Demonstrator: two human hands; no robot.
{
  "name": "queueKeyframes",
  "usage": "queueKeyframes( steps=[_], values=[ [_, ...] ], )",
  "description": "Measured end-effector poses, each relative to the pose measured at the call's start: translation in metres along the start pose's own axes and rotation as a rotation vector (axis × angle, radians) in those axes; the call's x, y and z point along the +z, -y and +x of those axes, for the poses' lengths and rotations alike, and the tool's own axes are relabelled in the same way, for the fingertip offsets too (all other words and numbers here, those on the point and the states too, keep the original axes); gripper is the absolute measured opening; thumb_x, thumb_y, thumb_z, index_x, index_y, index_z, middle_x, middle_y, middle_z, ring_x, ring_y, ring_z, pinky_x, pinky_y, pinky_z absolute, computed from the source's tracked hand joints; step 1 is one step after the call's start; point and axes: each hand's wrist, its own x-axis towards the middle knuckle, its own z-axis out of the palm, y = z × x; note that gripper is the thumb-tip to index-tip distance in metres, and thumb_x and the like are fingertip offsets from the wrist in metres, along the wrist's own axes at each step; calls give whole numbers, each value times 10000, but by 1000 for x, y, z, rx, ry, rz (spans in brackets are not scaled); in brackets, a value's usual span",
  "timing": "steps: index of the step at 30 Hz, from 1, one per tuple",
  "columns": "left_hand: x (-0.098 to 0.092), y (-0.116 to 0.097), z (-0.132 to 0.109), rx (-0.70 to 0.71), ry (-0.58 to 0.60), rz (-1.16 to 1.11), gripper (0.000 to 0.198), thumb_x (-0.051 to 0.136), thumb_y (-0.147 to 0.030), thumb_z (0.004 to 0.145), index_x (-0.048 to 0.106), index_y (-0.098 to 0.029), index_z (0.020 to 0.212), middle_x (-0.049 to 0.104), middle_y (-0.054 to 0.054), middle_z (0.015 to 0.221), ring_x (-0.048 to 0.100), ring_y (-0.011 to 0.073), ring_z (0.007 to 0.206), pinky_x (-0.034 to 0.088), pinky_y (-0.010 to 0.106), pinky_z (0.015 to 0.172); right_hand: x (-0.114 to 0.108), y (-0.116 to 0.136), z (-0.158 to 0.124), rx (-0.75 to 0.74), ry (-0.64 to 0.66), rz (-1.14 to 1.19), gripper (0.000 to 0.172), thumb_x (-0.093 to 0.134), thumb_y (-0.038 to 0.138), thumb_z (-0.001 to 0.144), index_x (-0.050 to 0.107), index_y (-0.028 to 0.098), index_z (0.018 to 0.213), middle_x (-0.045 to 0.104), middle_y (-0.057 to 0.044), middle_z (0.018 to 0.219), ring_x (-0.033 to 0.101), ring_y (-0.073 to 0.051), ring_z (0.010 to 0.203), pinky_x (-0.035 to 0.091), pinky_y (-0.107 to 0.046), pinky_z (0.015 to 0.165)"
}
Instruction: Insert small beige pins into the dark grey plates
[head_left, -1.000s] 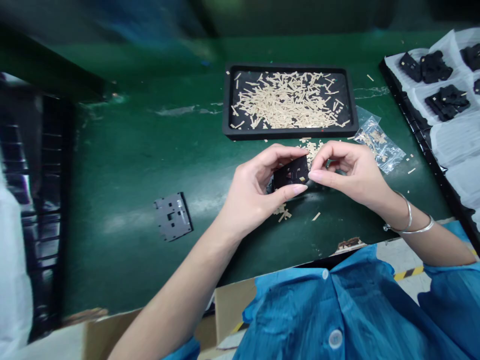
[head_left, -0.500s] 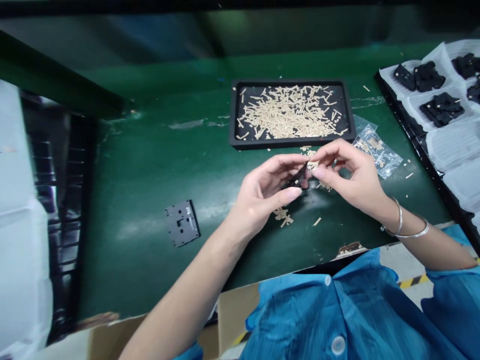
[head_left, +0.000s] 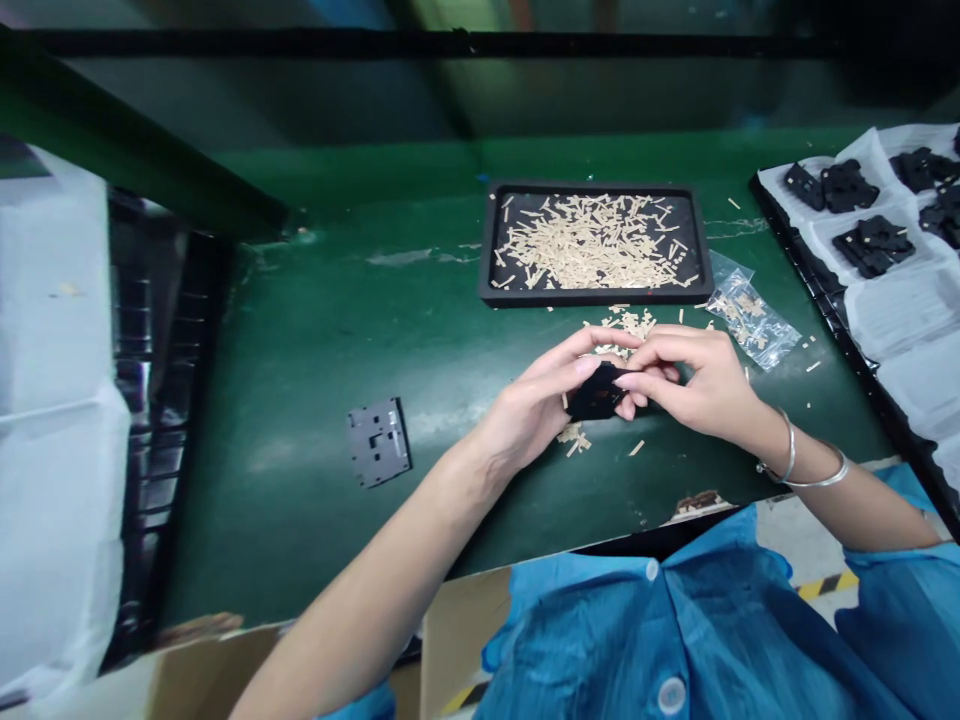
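Between my hands is a flat black plastic part [head_left: 596, 392], its broad face turned up. My left hand [head_left: 536, 400] grips it from the left, with the thumb along its upper edge. From the right, my right hand [head_left: 694, 378] pinches its right edge between thumb and fingers; whether a small strip is in that pinch is hidden. Small tan strips [head_left: 576, 438] lie on the green table just below the part, and more loose strips [head_left: 630, 322] are heaped beyond the hands. A second flat dark plate [head_left: 379, 442] with square holes rests on the table to the left.
A black tray [head_left: 486, 250] full of tan strips stands behind my hands. A clear plastic bag [head_left: 769, 335] with strips lies right of it. At the right, a lined tray [head_left: 892, 310] holds several black parts [head_left: 874, 245]. White sheeting [head_left: 56, 420] and black trays [head_left: 146, 400] border the left.
The black part has turned from nearly edge-on to face-up. My right hand has come lower and now pinches the part's right edge. The view has shifted slightly.
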Motion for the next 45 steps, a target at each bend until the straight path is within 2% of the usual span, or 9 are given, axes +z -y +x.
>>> queueKeyframes(
  steps=[10, 15, 19, 23, 27, 32, 37, 41, 45],
  values=[
    [0, 6, 0, 27, 52, 53, 243, 700, -335, 758, 598, -169, 903, 631, 6, 705, 567, 128, 638, 430, 254, 621, 7, 2, -7, -358, -8, -301, 229, 562, 149, 892, 667, 196, 694, 653, -25, 606, 519, -140, 563, 444, -284, 551],
    [1, 3, 1, 106, 1, 133, 266, 699, -361, 774, 614, -177, 946, 636, 9, 739, 579, 132, 680, 440, 263, 665, 8, 6, -8, -289, -75, -193, 171, 606, 160, 879, 720, 213, 764, 686, -11, 613, 566, -137, 549, 479, -289, 551],
    [-7, -4, 4, 249, -245, 24, 410, 620, -499, 774, 653, -177, 1026, 703, 77, 989, 645, 201, 921, 487, 315, 803, -7, 15, 0, -110, -135, -159, 117, 654, 159, 849, 755, 216, 837, 694, -3, 629, 585, -130, 539, 477, -285, 549],
    [-15, -10, 6, 474, -579, 39, 254, 593, -410, 796, 657, -174, 866, 698, 44, 834, 636, 150, 766, 468, 268, 686, -32, -5, 40, -177, -338, -464, 122, 648, 222, 858, 769, 227, 873, 724, -17, 698, 597, -142, 579, 468, -293, 583],
    [-16, -12, 7, 602, -632, 129, 146, 578, -300, 806, 642, -169, 805, 666, 21, 723, 598, 116, 656, 428, 250, 634, -53, -52, 98, -85, -474, -893, 251, 524, 257, 927, 753, 192, 1007, 745, -77, 878, 655, -220, 828, 497, -383, 800],
    [-15, -12, 10, 562, -623, 68, 105, 561, -233, 805, 628, -165, 763, 647, 12, 663, 552, 96, 573, 412, 247, 596, -45, -64, 108, 253, -192, -1153, 498, 659, 289, 834, 600, 133, 1303, 729, -174, 1023, 649, -324, 943, 502, -424, 756],
    [-14, -13, 11, 574, -624, 44, 101, 552, -207, 802, 622, -160, 745, 629, 4, 627, 541, 94, 552, 420, 245, 587, -6, -11, 54, -29, 4, -853, 136, 581, 214, 873, 709, 192, 833, 729, -75, 886, 640, -229, 887, 473, -329, 754],
    [-15, -11, 12, 547, -639, 37, 91, 555, -193, 795, 621, -162, 740, 627, -2, 629, 540, 89, 555, 412, 238, 585, 27, 24, 26, 128, 503, -618, 109, 752, 255, 778, 665, 193, 759, 680, -11, 758, 612, -164, 743, 420, -270, 664],
    [-17, -8, 13, 520, -639, 49, 77, 569, -193, 778, 624, -159, 737, 625, -3, 623, 535, 89, 541, 408, 238, 578, 43, 26, 22, 261, 584, -587, 171, 791, 244, 748, 636, 179, 715, 636, 6, 713, 565, -135, 706, 347, -243, 625]
  ],
)
